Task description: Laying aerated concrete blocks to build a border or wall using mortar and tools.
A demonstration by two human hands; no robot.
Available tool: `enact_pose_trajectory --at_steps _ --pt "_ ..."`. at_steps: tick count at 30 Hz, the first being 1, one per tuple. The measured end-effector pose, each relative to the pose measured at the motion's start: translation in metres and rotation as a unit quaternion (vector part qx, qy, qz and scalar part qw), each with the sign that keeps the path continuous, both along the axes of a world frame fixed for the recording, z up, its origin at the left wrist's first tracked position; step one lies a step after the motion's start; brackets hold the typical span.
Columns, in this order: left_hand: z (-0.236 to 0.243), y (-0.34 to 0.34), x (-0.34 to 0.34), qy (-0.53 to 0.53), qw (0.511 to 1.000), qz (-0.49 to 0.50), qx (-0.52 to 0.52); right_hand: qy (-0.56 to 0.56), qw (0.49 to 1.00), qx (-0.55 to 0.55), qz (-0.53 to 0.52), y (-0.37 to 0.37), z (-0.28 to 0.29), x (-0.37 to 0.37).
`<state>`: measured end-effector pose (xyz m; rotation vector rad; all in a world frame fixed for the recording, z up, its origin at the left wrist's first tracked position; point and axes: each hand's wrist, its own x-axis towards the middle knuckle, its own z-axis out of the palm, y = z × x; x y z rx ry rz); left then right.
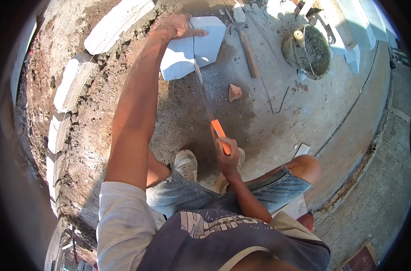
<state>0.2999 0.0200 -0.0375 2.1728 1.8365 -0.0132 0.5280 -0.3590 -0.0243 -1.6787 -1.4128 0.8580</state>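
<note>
A white angular block lies on the ground ahead of me, with a dark cut line running through its middle. My left hand grips its far left edge, the thumb stretched across the top face. In my right hand, the fingers are wrapped round the orange handle of a handsaw. The narrow saw blade points away from me, and its far end meets the near end of the cut line. How deep the blade sits in the block I cannot tell.
A hammer, a bent metal rod and a reddish brick piece lie right of the block. Beyond them stands a bucket of grey mix with a tool handle sticking up. White blocks form a curved row at left.
</note>
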Motion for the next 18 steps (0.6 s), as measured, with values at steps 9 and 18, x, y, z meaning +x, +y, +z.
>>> enact_pose_trajectory --at_steps 9,18 --pt "0.034 0.016 0.009 -0.044 0.998 0.005 -0.046 0.042 0.999 -0.013 -0.011 0.084 -0.023 -0.016" --pt "0.012 0.016 -0.018 -0.155 0.975 0.027 -0.156 -0.001 0.999 -0.051 0.013 -0.075 0.018 0.033"
